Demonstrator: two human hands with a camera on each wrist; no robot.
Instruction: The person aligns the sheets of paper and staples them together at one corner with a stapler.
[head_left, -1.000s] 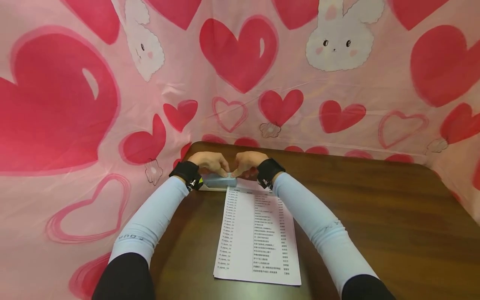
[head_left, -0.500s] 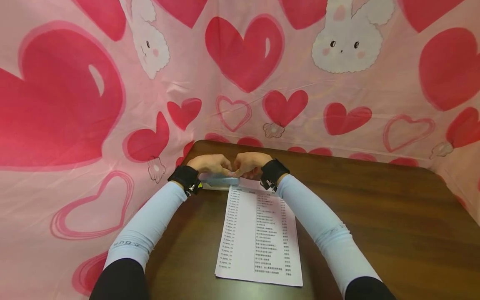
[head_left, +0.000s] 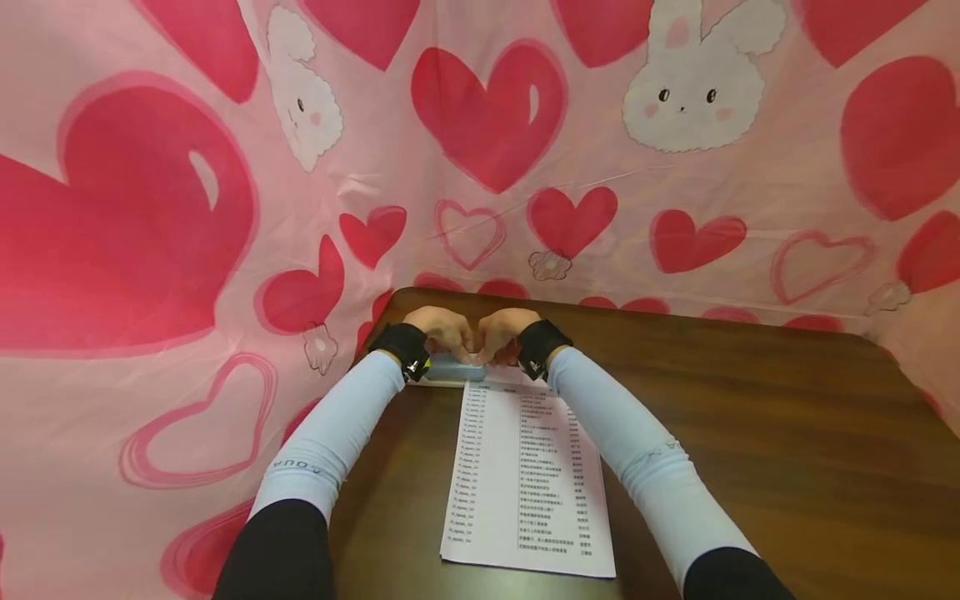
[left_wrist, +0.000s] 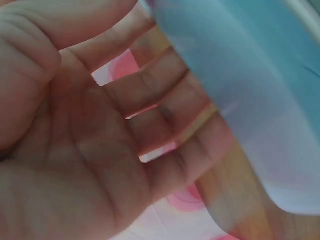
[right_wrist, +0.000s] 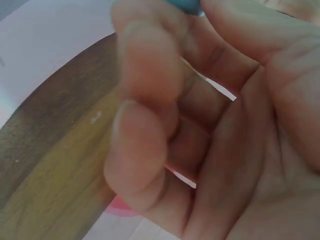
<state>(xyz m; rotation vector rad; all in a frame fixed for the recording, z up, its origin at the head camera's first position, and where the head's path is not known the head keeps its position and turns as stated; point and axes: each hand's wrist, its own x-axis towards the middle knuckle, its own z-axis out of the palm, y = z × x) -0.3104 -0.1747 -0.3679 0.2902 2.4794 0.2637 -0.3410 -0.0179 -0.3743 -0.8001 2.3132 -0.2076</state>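
Observation:
A light-blue stapler (head_left: 456, 369) with a pale base lies across the top left corner of a stack of printed paper (head_left: 498, 483). My left hand (head_left: 444, 327) holds the stapler from behind, thumb near its front end. In the left wrist view, that hand's fingers (left_wrist: 165, 120) reach to the side of the blue stapler (left_wrist: 240, 85). My right hand (head_left: 504, 330) meets the left one at the stapler's front end, its thumb and forefinger pinching there. The right wrist view has its other fingers (right_wrist: 142, 145) curled, with a bit of the blue stapler (right_wrist: 189, 4) at the top.
The dark wooden table (head_left: 750, 450) extends to the right of the paper. A pink cloth (head_left: 600, 150) printed with hearts and rabbits hangs behind the table and along its left side.
Both hands stay at the stapler's front end. The left wrist has shifted right, closer to the right hand, and its fingers look more bunched. The view has shifted slightly.

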